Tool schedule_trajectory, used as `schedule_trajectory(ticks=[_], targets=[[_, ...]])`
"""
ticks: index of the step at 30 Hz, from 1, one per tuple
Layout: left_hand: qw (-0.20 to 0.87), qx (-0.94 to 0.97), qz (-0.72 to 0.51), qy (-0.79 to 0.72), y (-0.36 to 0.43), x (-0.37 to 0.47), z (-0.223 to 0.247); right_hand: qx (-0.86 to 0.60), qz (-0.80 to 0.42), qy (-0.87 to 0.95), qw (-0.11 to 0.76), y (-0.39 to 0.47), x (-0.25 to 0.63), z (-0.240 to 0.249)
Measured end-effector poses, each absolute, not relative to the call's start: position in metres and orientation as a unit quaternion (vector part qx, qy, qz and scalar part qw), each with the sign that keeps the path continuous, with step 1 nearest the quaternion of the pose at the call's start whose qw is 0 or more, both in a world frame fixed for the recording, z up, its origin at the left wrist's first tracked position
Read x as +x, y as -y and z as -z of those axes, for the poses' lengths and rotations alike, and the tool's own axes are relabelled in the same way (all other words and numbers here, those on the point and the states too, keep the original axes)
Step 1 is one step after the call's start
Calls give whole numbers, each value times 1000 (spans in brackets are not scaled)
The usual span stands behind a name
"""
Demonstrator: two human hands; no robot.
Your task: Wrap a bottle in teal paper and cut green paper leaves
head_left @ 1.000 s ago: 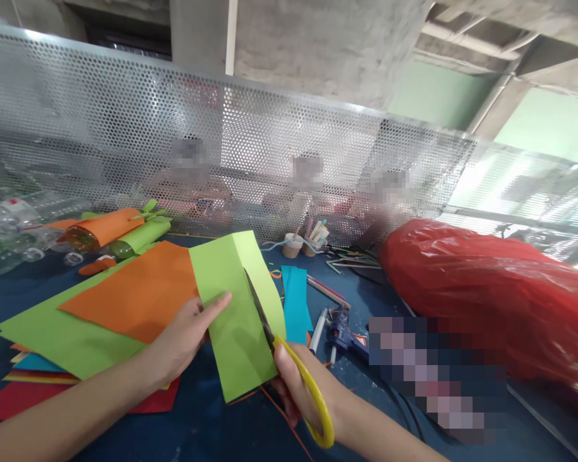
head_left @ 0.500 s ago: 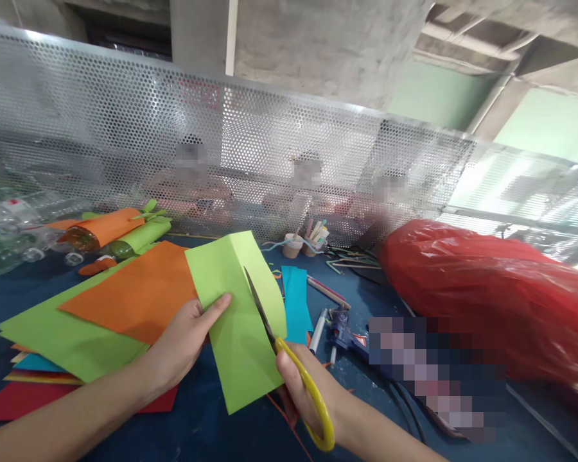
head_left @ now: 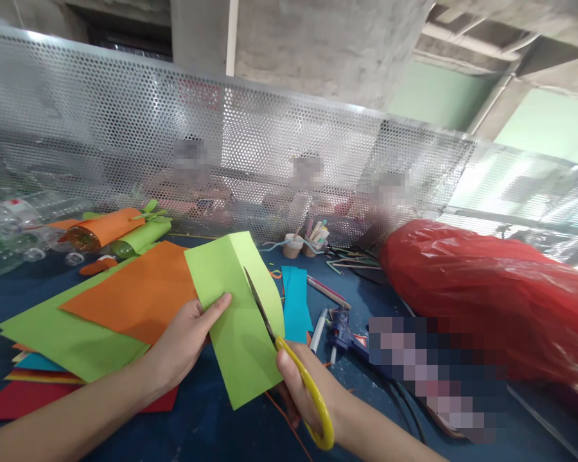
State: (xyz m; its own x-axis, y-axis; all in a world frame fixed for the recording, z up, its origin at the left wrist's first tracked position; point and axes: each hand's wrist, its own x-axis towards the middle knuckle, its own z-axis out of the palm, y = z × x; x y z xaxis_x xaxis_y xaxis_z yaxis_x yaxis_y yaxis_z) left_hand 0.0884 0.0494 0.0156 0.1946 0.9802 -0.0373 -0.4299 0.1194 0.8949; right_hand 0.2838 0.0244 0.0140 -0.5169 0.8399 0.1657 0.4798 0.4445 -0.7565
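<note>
Perforated metal panel (head_left: 125, 122) closes off the far side of a dark blue table (head_left: 192, 430), with blurred figures showing behind it. Red marks (head_left: 200, 94) on the panel, well beyond the hands, are too blurred to read. Far to the left of the left hand, a red patch (head_left: 14, 202) on the clear bottles (head_left: 9, 247) is likewise too small to make out.

In the head view, the left hand (head_left: 187, 333) is clamped on a light green sheet (head_left: 243, 346), its thumb pressed flat on top and its fingers underneath. The sheet is raised in front of the person; its long axis runs away from them, the far end leaning left, and its right side curls upward.

The right hand (head_left: 330, 385) is closed around the yellow handle of scissors (head_left: 280, 343). Their long axis slants from the grip at lower right to a tip pointing forward and left, one blade lying over the sheet. Whether the blades are apart cannot be told.

Beyond and left of the left hand lies an orange sheet (head_left: 149, 295) on larger green sheets (head_left: 43, 321). Just past the right hand are blue strips (head_left: 295, 301) and a white marker (head_left: 319, 328); farther right bulges a red plastic bag (head_left: 486, 289).
</note>
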Motion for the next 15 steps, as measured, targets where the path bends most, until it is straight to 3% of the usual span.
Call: schedule_trajectory(ticks=[15], targets=[[663, 398, -530, -348, -48, 88, -17, -417, -380, 777, 279, -22, 283, -13]])
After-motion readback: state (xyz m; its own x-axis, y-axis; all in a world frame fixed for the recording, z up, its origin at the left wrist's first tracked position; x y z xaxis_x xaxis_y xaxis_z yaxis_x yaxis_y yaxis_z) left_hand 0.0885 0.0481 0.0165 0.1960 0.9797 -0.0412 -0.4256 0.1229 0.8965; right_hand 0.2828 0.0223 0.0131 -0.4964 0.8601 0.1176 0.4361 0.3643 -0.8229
